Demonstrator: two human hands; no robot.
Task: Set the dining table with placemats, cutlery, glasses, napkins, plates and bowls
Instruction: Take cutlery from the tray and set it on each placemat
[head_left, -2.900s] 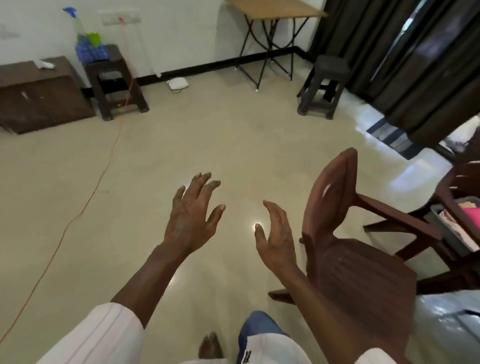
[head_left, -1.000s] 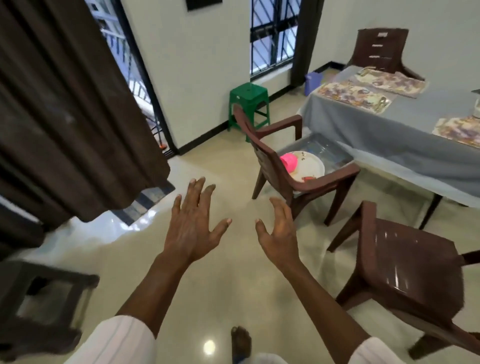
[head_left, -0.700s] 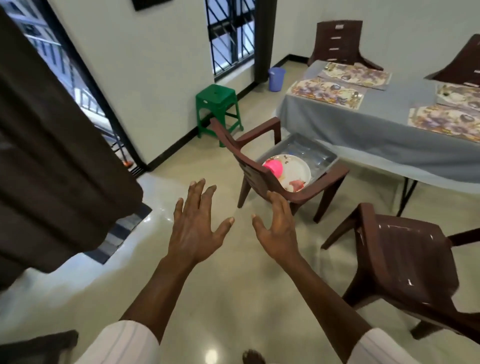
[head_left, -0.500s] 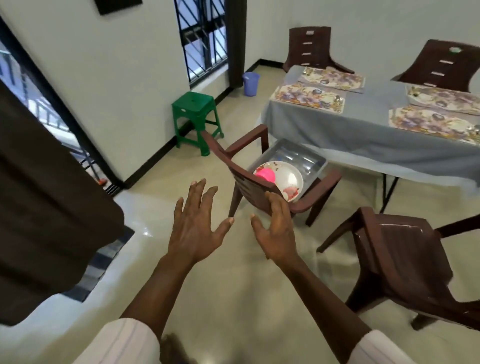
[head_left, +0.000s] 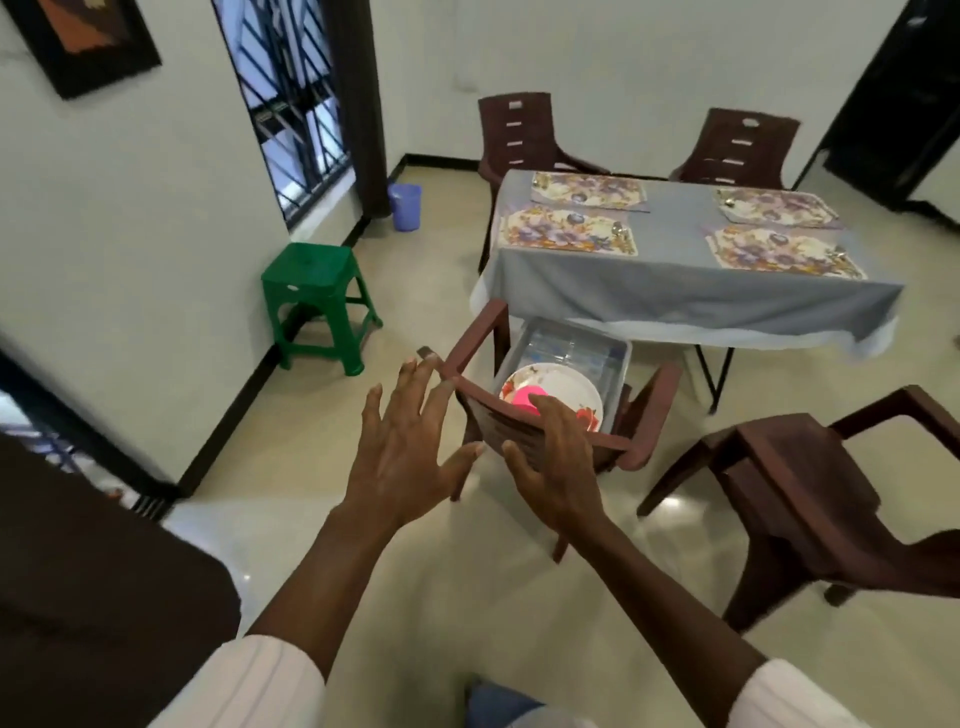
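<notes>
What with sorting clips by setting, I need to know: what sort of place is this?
Most likely a home dining room: a cloth-covered table laid with floral placemats, brown plastic chairs around it, and a barred window in a plain white wall.

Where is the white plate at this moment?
Head view, centre: the plate lies in the grey tray on the brown chair before the table, just beyond the right hand, with a pink thing on it.
</notes>
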